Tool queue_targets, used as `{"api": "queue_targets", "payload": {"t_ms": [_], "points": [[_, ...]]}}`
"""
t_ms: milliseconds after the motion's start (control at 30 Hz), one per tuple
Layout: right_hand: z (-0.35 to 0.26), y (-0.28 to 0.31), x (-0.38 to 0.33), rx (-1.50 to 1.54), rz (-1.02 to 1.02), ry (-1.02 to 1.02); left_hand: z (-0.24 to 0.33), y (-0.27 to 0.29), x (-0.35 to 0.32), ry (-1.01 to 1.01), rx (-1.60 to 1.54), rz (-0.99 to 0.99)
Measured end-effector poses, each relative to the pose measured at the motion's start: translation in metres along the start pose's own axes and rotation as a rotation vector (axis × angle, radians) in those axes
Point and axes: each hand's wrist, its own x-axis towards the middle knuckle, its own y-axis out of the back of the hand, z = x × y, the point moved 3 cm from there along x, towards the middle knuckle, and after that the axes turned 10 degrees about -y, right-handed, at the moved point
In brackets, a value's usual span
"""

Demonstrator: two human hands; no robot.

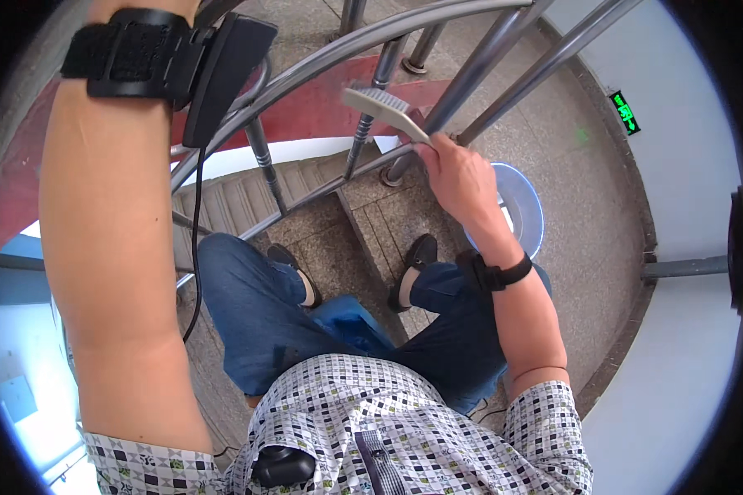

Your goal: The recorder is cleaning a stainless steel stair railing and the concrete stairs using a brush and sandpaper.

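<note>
Right hand: our right hand [461, 177] is clenched around a grey-bristled scrubbing brush [385, 110], held against the curved grey metal stair railing [470, 78].
Left hand: raised beyond the railing, out of sight; we cannot tell its state.
Basin: a round blue plastic basin [524, 206] sits just beside the railing's base.

A small rectangular sign [625, 112] glows green on a dark ground, set low on the pale wall [685, 124] at the upper right, just above the edge of the speckled stone floor [586, 190]. A faint green spot [583, 134] of its light lies on the floor just beside it. A small white slip [385, 143], perhaps a label, shows behind the grey metal railing [404, 29] near the top centre, too small to tell.
</note>
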Motion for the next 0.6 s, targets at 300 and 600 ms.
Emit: {"api": "queue_targets", "payload": {"t_ms": [300, 600], "points": [[-0.007, -0.010, 0.010, 0.103, -0.027, -0.062, 0.023, -0.008, -0.003, 0.167, -0.112, -0.069], [0.029, 0.015, -0.013, 0.153, -0.076, -0.122, 0.015, -0.006, 0.003, 0.049, -0.106, -0.047]]}}
